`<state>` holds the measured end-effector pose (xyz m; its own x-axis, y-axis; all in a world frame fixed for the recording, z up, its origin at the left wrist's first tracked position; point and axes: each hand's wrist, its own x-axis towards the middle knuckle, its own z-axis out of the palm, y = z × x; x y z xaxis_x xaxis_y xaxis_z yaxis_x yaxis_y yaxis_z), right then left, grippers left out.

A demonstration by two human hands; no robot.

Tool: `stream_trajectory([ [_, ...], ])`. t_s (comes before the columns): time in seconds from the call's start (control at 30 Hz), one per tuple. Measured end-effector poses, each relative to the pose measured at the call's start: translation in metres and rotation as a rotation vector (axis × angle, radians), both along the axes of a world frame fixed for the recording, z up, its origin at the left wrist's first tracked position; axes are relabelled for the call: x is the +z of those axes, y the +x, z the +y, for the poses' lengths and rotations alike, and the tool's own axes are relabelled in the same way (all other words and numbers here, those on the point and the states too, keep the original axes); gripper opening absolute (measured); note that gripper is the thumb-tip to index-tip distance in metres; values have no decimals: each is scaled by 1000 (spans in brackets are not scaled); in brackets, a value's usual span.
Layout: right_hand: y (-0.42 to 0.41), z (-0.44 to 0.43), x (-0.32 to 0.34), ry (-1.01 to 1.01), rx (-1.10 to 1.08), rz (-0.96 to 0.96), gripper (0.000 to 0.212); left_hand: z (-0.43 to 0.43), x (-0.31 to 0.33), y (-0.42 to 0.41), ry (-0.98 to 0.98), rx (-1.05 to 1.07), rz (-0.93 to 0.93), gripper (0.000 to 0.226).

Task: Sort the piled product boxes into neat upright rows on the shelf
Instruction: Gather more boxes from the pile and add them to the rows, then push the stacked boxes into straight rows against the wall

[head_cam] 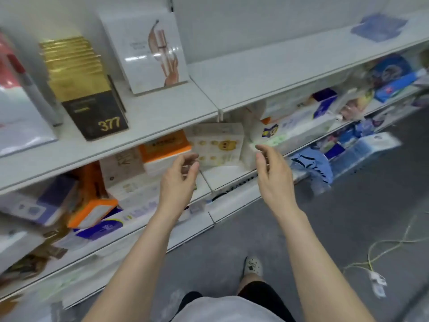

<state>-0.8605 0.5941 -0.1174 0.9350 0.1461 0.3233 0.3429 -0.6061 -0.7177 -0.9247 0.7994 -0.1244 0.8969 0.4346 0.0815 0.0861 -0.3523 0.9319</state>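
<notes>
1. The cream cardboard box printed with round yellow cartoon faces [217, 145] stands upright at the back of the white metal middle shelf [222, 176], with bare shelf in front of it. From its pose it looks like the start of a row.
2. Left of it, an orange-topped white box [163, 152] lies flat on other boxes. Farther left, an orange-edged box [92, 212] leans tipped among purple-and-white boxes [34, 205], so that pile seems unsorted.
3. To the right, white packs with green print [285, 135] lie slanted along the shelf.
4. The left hand [180, 177] hovers near the cream box's lower left corner with its fingers loosely curled, holding nothing. Whether it touches the box cannot be told.
5. The right hand [272, 175] is relaxed, slightly bent and empty, near the box's right side.
6. With the two hands bracketing the box, a two-sided grasp or a straightening seems intended.
</notes>
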Motion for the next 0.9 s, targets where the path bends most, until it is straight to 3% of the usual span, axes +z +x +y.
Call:
stream_trajectory([
  [0.43, 73, -255, -16, -48, -353, 73, 26, -242, -14, 155, -57, -362, 1, 16],
  [0.9, 209, -460, -20, -121, -519, 124, 29, -439, -17, 326, -1, -518, 34, 20],
])
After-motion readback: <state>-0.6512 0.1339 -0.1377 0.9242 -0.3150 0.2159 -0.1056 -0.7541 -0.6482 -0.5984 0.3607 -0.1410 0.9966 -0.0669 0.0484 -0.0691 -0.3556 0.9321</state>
